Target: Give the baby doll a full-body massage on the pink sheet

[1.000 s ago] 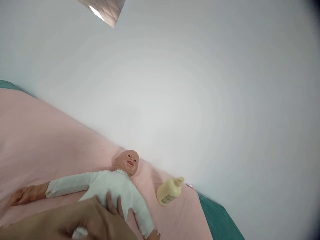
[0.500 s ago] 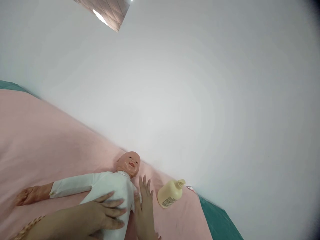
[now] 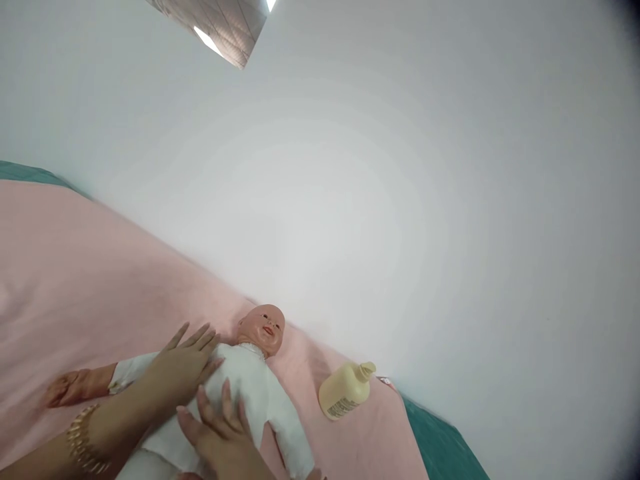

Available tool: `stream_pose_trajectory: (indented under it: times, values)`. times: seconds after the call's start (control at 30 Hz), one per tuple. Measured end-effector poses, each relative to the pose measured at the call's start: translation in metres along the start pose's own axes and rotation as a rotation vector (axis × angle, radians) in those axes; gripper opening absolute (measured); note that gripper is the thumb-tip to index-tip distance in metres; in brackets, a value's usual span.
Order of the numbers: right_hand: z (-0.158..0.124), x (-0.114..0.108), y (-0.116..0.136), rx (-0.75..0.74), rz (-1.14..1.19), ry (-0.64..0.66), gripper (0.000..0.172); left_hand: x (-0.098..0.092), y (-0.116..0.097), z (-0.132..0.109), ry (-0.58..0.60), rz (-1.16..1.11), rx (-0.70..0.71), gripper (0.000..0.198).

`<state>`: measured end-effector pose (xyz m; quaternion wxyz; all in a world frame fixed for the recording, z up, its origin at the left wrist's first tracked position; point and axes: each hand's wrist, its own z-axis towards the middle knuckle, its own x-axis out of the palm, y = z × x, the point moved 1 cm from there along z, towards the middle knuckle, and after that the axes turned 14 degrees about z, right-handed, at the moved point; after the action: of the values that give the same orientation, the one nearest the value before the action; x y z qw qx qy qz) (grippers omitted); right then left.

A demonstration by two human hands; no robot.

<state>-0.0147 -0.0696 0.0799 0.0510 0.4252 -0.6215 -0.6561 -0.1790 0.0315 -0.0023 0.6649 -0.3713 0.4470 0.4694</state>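
A baby doll (image 3: 250, 383) in a white suit lies on its back on a pink sheet (image 3: 75, 267), head toward the wall. My left hand (image 3: 183, 363), with a gold bracelet at the wrist, lies flat with fingers spread on the doll's shoulder and upper arm. My right hand (image 3: 220, 430) rests open on the doll's belly, fingers pointing toward its head. Neither hand grips anything.
A cream pump bottle (image 3: 345, 393) lies on its side on the pink sheet to the right of the doll. A teal mattress edge (image 3: 440, 447) shows at the lower right. A plain white wall (image 3: 350, 167) rises just behind the bed.
My left hand has slid from the doll's belly up to its shoulder. My right hand has moved from beside the doll's far side onto its belly.
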Motion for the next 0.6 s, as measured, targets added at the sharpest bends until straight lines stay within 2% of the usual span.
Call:
stream_pose_trajectory:
  times: [0.03, 0.1, 0.23, 0.33, 0.43, 0.5, 0.6]
  values:
    - [0.003, 0.001, 0.004, -0.008, 0.000, 0.027, 0.056, 0.001, 0.004, 0.001, -0.010, 0.019, -0.005, 0.048]
    - [0.009, -0.002, 0.005, -0.004, -0.006, -0.014, 0.054, 0.001, 0.010, 0.002, -0.024, 0.043, -0.004, 0.049]
    - [0.013, -0.012, -0.010, 0.065, -0.034, -0.253, 0.057, 0.003, 0.014, 0.006, -0.058, 0.011, -0.037, 0.050]
    - [0.011, -0.019, -0.030, 0.098, -0.011, -0.403, 0.057, -0.007, 0.007, 0.003, 0.003, -0.131, 0.010, 0.052]
    - [0.009, -0.026, -0.047, 0.144, -0.035, -0.492, 0.062, -0.037, -0.005, -0.010, 0.067, -0.272, 0.177, 0.053]
    - [0.006, -0.031, -0.053, 0.215, -0.080, -0.480, 0.065, -0.066, -0.013, -0.022, 0.112, -0.347, 0.329, 0.052]
    - [0.001, -0.040, -0.056, 0.330, -0.143, -0.430, 0.067, -0.103, -0.030, -0.038, 0.338, -0.523, 0.694, 0.053]
